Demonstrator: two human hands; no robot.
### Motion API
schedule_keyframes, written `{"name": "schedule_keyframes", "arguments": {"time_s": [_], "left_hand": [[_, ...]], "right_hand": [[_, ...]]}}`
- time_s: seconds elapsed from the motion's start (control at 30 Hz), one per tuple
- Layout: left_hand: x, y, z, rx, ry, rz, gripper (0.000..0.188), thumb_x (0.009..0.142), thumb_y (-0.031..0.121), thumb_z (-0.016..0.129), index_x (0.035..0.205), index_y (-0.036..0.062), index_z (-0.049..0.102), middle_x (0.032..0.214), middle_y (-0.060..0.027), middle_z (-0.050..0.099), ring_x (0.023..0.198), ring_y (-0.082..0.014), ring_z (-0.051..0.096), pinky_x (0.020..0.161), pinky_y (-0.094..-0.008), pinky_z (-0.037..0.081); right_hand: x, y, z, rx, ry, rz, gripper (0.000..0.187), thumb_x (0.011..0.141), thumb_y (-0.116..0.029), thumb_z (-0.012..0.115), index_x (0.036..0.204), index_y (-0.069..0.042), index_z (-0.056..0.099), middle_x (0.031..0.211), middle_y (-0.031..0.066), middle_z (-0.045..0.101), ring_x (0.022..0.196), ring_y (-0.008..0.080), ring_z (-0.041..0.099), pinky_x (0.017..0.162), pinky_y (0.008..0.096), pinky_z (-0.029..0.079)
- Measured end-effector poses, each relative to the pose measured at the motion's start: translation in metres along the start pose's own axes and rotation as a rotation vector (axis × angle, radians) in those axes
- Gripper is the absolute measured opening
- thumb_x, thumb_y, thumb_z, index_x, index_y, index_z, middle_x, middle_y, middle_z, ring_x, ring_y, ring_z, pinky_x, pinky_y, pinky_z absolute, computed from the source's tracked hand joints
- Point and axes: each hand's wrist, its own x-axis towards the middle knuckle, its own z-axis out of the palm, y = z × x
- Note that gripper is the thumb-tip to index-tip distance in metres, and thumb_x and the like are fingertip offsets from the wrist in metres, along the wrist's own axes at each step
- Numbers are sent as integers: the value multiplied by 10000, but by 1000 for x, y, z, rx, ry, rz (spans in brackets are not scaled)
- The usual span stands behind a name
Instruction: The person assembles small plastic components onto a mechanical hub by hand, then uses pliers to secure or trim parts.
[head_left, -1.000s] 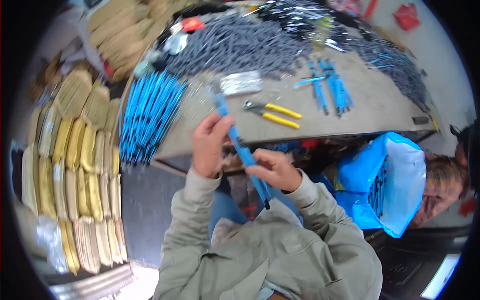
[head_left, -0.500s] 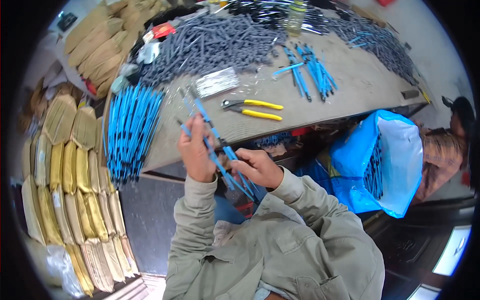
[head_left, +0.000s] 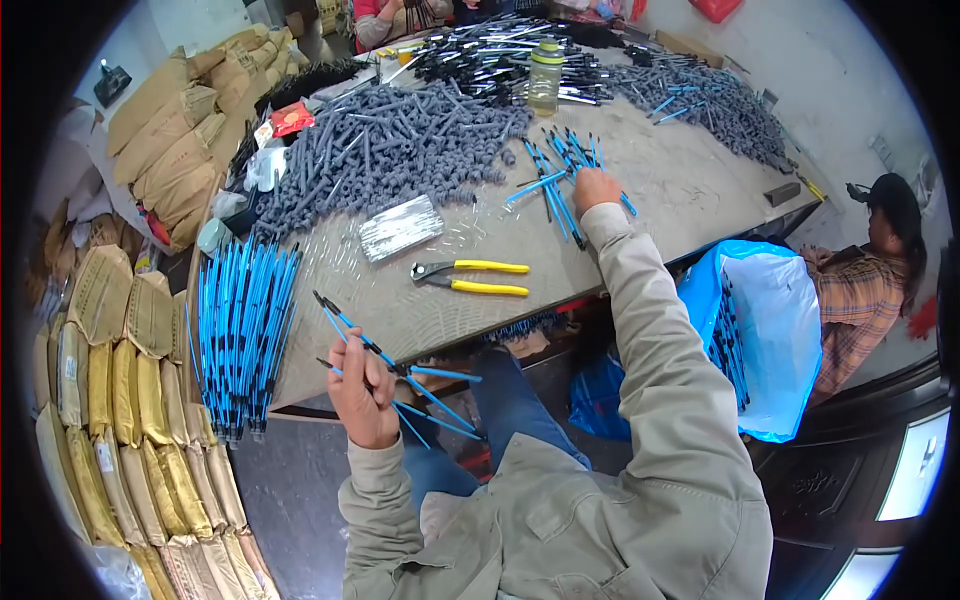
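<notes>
My left hand (head_left: 365, 390) is closed round several thin blue rods (head_left: 450, 414) with black fittings, fanned out over my lap and up toward the table. At arm's length, my right hand (head_left: 597, 188) rests on a small pile of similar blue rods (head_left: 550, 190) with black ends, on the right part of the table. Its fingers look curled, but their tips and anything between them are hidden. Yellow-handled pincers (head_left: 470, 277) lie between my hands, beside a flat bundle of clear thin sticks (head_left: 401, 228). A thick stack of blue rods (head_left: 240, 330) lies at the table's left edge.
Grey ribbed plugs (head_left: 390, 150) are heaped at the back, near a bottle (head_left: 545, 78). An opened blue bag (head_left: 770, 330) with rods in it stands right of the table, near a seated person (head_left: 870, 290). Brown and yellow packs (head_left: 140, 400) are stacked at left.
My right hand has left the rods near my left hand and reached forward right to the small pile. My left hand has lowered a little, still holding rods. The view has shifted.
</notes>
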Motion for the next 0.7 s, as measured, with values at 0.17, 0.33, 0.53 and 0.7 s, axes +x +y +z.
{"name": "schedule_keyframes", "arguments": {"time_s": [0.17,0.33,0.53,0.7], "left_hand": [[-8,-4,2,117,33,4,142,926,187,487,960,56,529,521,12,414,357,-33,288,327,-194,212],[-17,-15,10,271,-115,-137,195,944,211,447,982,34,520,499,7,418,374,-45,300,332,-203,205],[-8,-24,3,318,-196,-174,313,953,283,406,1039,3,515,717,-97,595,533,-123,521,468,-229,406],[9,-13,7,279,-113,-149,399,959,335,356,1077,-18,498,1006,-179,613,826,-216,620,688,-309,507]], "right_hand": [[6,-14,-30,354,34,4,138,770,-135,555,786,-42,655,781,159,654,718,280,640,617,366,505],[-3,-21,-80,1143,111,-97,158,807,-155,591,808,-5,644,711,51,640,624,124,590,558,271,458],[-95,-30,-165,1665,-109,81,127,873,-127,520,814,-38,588,624,-34,482,503,40,399,435,194,287],[-174,-26,-170,1827,-525,-270,61,831,-20,540,794,-17,589,711,30,581,559,73,515,509,183,389]]}}
